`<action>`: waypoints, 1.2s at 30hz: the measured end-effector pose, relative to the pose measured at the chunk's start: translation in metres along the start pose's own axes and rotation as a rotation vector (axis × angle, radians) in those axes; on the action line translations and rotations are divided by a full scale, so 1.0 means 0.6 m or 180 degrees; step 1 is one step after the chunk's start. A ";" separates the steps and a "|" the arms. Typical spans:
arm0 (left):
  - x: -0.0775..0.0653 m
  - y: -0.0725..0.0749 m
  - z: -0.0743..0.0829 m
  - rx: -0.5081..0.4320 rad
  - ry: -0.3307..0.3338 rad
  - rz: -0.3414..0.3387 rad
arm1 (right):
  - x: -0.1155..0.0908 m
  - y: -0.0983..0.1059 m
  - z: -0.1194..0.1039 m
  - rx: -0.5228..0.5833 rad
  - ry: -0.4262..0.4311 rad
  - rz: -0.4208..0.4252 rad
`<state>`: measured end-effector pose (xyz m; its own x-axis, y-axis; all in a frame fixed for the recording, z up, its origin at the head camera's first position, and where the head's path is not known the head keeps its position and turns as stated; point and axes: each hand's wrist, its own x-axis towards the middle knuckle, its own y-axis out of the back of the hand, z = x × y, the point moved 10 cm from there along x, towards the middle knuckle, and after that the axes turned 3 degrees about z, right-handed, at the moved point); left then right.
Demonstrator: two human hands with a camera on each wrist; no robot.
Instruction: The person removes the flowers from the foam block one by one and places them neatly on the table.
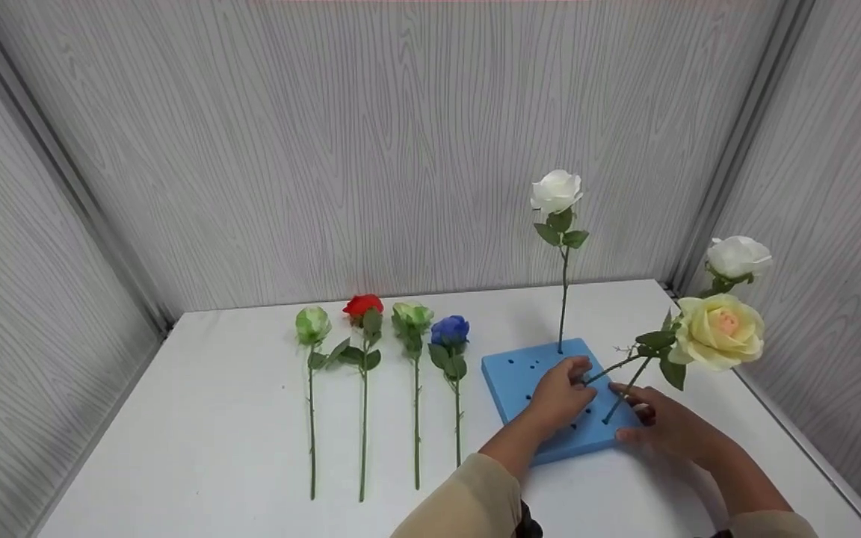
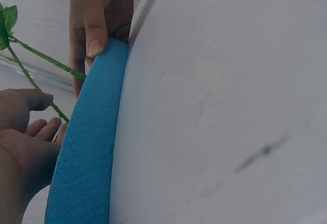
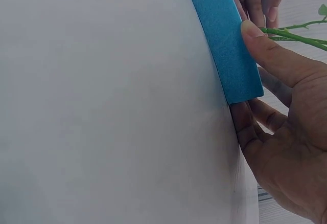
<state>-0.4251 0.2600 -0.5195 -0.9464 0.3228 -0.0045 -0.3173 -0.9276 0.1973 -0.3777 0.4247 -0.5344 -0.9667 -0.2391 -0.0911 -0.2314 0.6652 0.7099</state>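
In the head view my left hand (image 1: 565,396) is over the blue foam block (image 1: 505,381), fingers and thumb curled round the low stem of a pale yellow rose (image 1: 718,332). A gap shows between that thumb (image 2: 38,100) and the fingers in the left wrist view. My right hand (image 1: 666,426) grips the block's near right corner, its thumb (image 3: 258,37) pressed on the upper edge and fingers round the side. One white rose (image 1: 556,192) stands upright at the block's far edge. Another white rose (image 1: 738,258) leans right, partly hidden behind the yellow bloom.
To the left, a green rose (image 1: 313,326), a red rose (image 1: 363,306), a second green rose (image 1: 412,317) and a blue rose (image 1: 451,331) lie side by side on the white table (image 1: 236,418). Several holes dot the block. Wood-grain panels (image 1: 371,149) enclose the back and sides.
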 end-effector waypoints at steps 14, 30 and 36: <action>0.004 -0.006 0.007 0.0412 -0.0066 0.0162 | -0.003 0.000 0.005 0.0008 -0.0135 0.0002; 0.004 0.018 0.011 0.0323 -0.0037 0.0600 | 0.001 -0.001 0.014 -0.0058 -0.0449 0.0008; 0.003 0.020 0.009 0.0217 0.0019 0.0667 | -0.002 0.000 0.012 0.0078 -0.0410 0.0025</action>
<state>-0.4303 0.2501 -0.5120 -0.9917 0.1230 0.0378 -0.1091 -0.9593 0.2604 -0.3772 0.4301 -0.5394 -0.9742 -0.1419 -0.1756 -0.2247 0.6841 0.6939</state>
